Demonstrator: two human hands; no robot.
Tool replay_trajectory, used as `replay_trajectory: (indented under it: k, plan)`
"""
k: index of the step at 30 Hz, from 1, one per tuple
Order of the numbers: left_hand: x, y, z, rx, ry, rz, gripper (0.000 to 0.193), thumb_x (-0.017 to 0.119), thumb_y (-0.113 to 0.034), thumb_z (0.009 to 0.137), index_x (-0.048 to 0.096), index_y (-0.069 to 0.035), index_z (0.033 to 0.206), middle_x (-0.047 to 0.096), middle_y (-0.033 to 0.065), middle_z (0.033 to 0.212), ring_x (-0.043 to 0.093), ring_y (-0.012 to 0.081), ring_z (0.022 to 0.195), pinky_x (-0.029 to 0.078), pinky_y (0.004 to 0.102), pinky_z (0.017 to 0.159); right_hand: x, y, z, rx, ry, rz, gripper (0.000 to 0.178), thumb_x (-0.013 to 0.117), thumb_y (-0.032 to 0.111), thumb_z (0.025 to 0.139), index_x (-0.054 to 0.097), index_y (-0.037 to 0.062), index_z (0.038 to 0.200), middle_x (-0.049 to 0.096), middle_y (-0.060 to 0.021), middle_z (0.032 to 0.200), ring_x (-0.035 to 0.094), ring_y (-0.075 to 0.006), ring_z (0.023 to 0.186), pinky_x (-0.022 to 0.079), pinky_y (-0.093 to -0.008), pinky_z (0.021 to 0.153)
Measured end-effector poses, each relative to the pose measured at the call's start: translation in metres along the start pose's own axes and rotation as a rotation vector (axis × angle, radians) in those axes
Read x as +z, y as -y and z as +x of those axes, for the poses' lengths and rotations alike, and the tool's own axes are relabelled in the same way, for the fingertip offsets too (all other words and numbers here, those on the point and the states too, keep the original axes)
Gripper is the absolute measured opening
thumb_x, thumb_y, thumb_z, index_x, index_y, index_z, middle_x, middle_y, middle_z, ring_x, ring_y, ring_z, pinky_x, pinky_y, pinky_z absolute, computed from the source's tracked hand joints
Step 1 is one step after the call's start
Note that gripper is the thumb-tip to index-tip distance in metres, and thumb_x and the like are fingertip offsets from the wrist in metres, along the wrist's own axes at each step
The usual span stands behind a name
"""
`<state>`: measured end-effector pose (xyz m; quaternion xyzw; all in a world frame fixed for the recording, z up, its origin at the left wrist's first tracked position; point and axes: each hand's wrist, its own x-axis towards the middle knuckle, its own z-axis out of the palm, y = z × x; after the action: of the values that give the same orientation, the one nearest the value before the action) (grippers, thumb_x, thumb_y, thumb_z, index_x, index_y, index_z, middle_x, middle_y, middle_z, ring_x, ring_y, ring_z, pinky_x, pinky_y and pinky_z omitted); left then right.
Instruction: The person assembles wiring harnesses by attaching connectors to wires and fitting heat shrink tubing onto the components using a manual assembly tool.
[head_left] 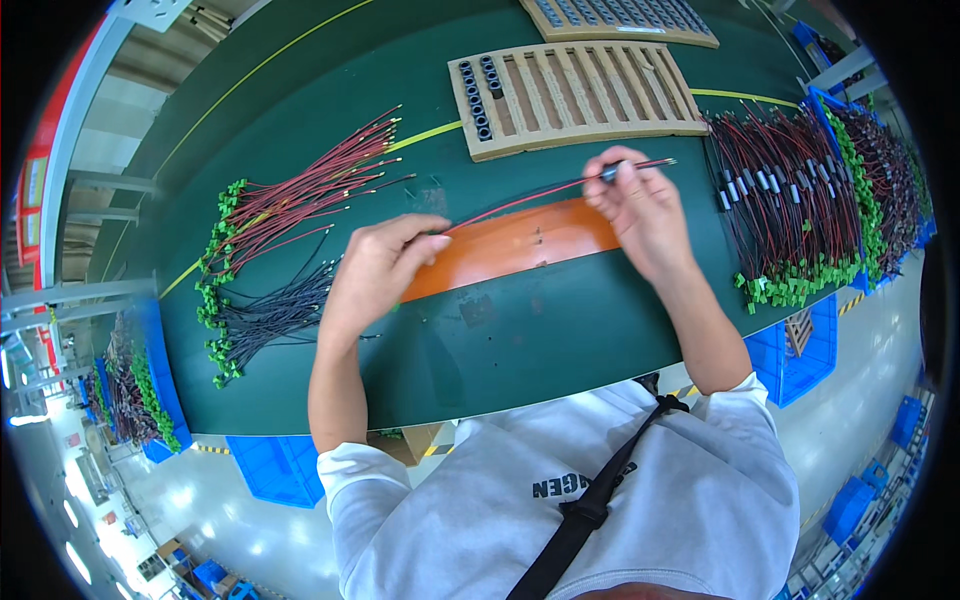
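Closest in, a black strap (pixel 588 510) crosses a pale shirt (pixel 420 530). The left hand (pixel 378 262) pinches the red wire (pixel 520 206); the right hand (pixel 645 215), loosely curled, closes thumb and fingertip on its dark cylinder (pixel 609 172). Between the hands, that wire looks light, bendy: best held along the insulation, sparing its tips. Beyond the left hand, red wires (pixel 320 178); beyond the right, a slotted tray (pixel 590 137)!

Red wire (pixel 520 205), orange strip (pixel 490 252), dark green table (pixel 520 345).
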<state>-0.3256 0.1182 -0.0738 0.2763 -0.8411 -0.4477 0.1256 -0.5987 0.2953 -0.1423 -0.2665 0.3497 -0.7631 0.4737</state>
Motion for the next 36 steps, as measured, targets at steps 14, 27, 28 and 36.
replay_trajectory:
  k: [14, 27, 28, 36]
  plan:
    - [0.011, 0.003, -0.027, 0.068, 0.016, -0.038, 0.016, 0.073, -0.007, 0.094, 0.072, 0.002, 0.106, 0.068, 0.0127, 0.087, 0.067, 0.0245, 0.079, 0.052, 0.0353, 0.070, 0.091, -0.068, -0.007, 0.156, 0.334, -0.264, 0.022, 0.053, 0.013, 0.110, 0.058, -0.0005, 0.127, 0.063, -0.0092, 0.121, 0.065, -0.0148, 0.109, 0.054, -0.0318, 0.101]
    - [-0.025, 0.068, -0.073, 0.008, -0.121, -0.538, 0.036, 0.079, -0.002, 0.090, 0.072, 0.002, 0.125, 0.066, 0.0121, 0.124, 0.066, 0.0163, 0.105, 0.059, 0.0306, 0.092, 0.100, -0.083, 0.004, 0.239, 0.201, -0.082, 0.020, 0.056, 0.017, 0.109, 0.058, 0.0026, 0.124, 0.061, -0.0128, 0.122, 0.065, -0.0205, 0.113, 0.054, -0.0422, 0.106]
    - [-0.023, 0.070, -0.073, -0.013, -0.133, -0.569, 0.035, 0.077, -0.001, 0.092, 0.072, 0.002, 0.126, 0.064, 0.0123, 0.124, 0.066, 0.0164, 0.106, 0.058, 0.0302, 0.093, 0.101, -0.085, 0.005, 0.219, 0.197, -0.102, 0.021, 0.055, 0.017, 0.109, 0.058, 0.0021, 0.124, 0.061, -0.0131, 0.122, 0.064, -0.0215, 0.114, 0.055, -0.0420, 0.106]
    - [-0.015, 0.089, -0.067, -0.064, -0.156, -0.652, 0.029, 0.072, 0.002, 0.095, 0.073, 0.002, 0.125, 0.064, 0.0114, 0.123, 0.066, 0.0161, 0.107, 0.057, 0.0285, 0.093, 0.086, -0.098, 0.006, 0.225, 0.161, -0.187, 0.024, 0.056, 0.017, 0.109, 0.059, 0.0004, 0.126, 0.064, -0.0129, 0.122, 0.067, -0.0204, 0.115, 0.060, -0.0358, 0.099]
